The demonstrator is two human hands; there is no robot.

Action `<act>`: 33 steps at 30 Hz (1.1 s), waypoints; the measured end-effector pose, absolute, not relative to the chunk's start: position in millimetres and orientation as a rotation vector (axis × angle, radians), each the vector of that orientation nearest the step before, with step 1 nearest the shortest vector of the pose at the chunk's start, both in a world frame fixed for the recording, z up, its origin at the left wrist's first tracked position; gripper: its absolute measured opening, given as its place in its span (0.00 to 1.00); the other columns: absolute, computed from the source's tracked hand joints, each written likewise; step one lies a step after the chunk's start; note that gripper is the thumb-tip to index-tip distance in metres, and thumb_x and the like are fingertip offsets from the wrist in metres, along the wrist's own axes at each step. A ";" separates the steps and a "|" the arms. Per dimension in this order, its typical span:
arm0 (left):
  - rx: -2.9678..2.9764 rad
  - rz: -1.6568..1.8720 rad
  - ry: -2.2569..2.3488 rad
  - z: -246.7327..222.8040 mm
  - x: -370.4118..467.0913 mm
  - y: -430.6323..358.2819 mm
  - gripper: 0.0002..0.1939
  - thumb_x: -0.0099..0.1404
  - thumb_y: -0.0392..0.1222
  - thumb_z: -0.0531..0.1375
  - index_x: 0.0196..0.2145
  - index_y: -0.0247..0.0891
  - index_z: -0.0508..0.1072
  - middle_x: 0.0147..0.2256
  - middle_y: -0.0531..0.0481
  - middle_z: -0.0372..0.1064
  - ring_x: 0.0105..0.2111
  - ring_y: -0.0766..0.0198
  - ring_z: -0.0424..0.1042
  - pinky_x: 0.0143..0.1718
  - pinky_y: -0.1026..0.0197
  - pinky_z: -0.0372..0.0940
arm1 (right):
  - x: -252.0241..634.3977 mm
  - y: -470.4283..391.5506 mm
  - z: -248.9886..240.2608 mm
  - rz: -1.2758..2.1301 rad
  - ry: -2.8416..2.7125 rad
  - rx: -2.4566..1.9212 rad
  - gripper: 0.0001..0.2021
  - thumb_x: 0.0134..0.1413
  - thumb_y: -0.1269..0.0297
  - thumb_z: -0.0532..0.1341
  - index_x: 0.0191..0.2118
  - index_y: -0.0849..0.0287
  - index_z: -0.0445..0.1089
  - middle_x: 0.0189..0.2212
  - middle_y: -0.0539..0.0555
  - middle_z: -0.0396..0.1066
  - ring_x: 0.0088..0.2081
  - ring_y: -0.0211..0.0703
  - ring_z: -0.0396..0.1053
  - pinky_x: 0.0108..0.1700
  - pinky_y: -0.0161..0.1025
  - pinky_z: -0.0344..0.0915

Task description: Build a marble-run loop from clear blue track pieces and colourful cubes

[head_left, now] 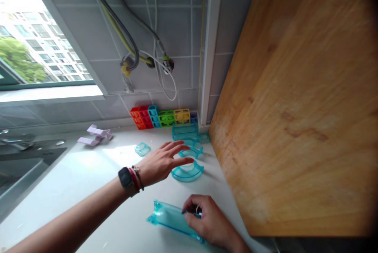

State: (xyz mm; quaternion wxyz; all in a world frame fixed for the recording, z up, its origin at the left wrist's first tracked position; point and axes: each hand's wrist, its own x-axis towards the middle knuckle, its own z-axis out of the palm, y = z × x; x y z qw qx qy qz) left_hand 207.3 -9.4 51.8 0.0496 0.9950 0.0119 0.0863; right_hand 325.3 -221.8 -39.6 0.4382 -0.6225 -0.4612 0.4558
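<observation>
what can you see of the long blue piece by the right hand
The piece is see-through blue and looks like plastic, with straight long sides and two knobby corners at its left end. It seems to rest aslant on the counter. The right hand covers part of its right end; whether it grips is unclear.

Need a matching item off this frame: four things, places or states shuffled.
1. left hand
2. right hand
3. lilac pieces
4. coloured blocks

A. in a row along the tiled wall
B. on the counter, toward the sink side
C. fingers curled, at the long teal piece
D. fingers spread, by the curved teal pieces

Pairs: 1-D, 2-C, 3-B, 4-A
</observation>
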 end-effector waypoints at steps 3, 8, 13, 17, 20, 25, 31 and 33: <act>3.175 0.234 -0.271 42.5 220.8 0.7 0.38 0.69 0.23 0.57 0.67 0.62 0.63 0.71 0.47 0.54 0.72 0.44 0.51 0.67 0.33 0.54 | 324.1 -221.8 -37.8 1.117 -1.147 -1.569 0.08 0.52 0.71 0.62 0.36 0.58 0.79 0.29 0.51 0.77 0.33 0.41 0.73 0.35 0.33 0.65; 3.169 0.166 -0.588 25.2 238.9 11.1 0.39 0.69 0.25 0.59 0.67 0.67 0.61 0.73 0.49 0.51 0.71 0.47 0.52 0.67 0.38 0.58 | 324.1 -221.5 -35.5 1.090 -1.184 -1.611 0.09 0.52 0.71 0.62 0.36 0.59 0.80 0.29 0.51 0.77 0.33 0.41 0.73 0.36 0.33 0.64; 2.980 0.057 -0.662 19.2 244.0 5.7 0.42 0.66 0.24 0.61 0.60 0.79 0.66 0.70 0.61 0.58 0.69 0.52 0.58 0.68 0.43 0.59 | 324.3 -221.9 -38.8 1.090 -1.149 -1.604 0.10 0.51 0.72 0.62 0.37 0.59 0.80 0.30 0.52 0.77 0.34 0.42 0.73 0.36 0.33 0.64; 3.066 -0.127 -0.695 14.6 251.9 1.4 0.38 0.66 0.26 0.61 0.59 0.76 0.69 0.71 0.64 0.53 0.68 0.48 0.61 0.62 0.43 0.65 | 324.1 -219.7 -47.6 1.076 -1.186 -1.610 0.09 0.49 0.72 0.62 0.36 0.60 0.80 0.27 0.52 0.75 0.32 0.42 0.73 0.34 0.33 0.63; 3.168 -0.048 -0.837 13.2 256.7 1.7 0.31 0.68 0.29 0.60 0.59 0.64 0.71 0.71 0.57 0.55 0.65 0.49 0.65 0.58 0.46 0.68 | 324.5 -216.7 -54.0 1.069 -1.220 -1.613 0.10 0.49 0.72 0.62 0.35 0.61 0.80 0.28 0.52 0.76 0.32 0.42 0.73 0.34 0.32 0.63; 3.277 -0.075 -0.881 22.4 249.9 3.8 0.31 0.65 0.44 0.67 0.64 0.45 0.67 0.63 0.36 0.67 0.66 0.42 0.61 0.63 0.41 0.59 | 324.5 -214.2 -56.7 1.075 -1.243 -1.608 0.11 0.47 0.72 0.62 0.36 0.61 0.80 0.28 0.54 0.77 0.32 0.44 0.74 0.34 0.32 0.65; 3.321 -0.165 -0.331 30.2 230.1 14.4 0.27 0.62 0.53 0.70 0.55 0.44 0.73 0.43 0.42 0.77 0.43 0.49 0.76 0.43 0.51 0.69 | 323.5 -217.5 -43.3 1.014 -1.258 -1.626 0.10 0.49 0.71 0.62 0.37 0.60 0.80 0.31 0.55 0.79 0.35 0.45 0.76 0.37 0.34 0.66; 3.269 -0.190 -0.073 27.1 222.9 17.4 0.23 0.62 0.57 0.69 0.50 0.44 0.76 0.42 0.44 0.78 0.39 0.52 0.77 0.37 0.55 0.68 | 323.1 -219.9 -39.9 0.978 -1.306 -1.645 0.09 0.49 0.71 0.62 0.35 0.59 0.79 0.31 0.54 0.79 0.34 0.45 0.75 0.37 0.34 0.65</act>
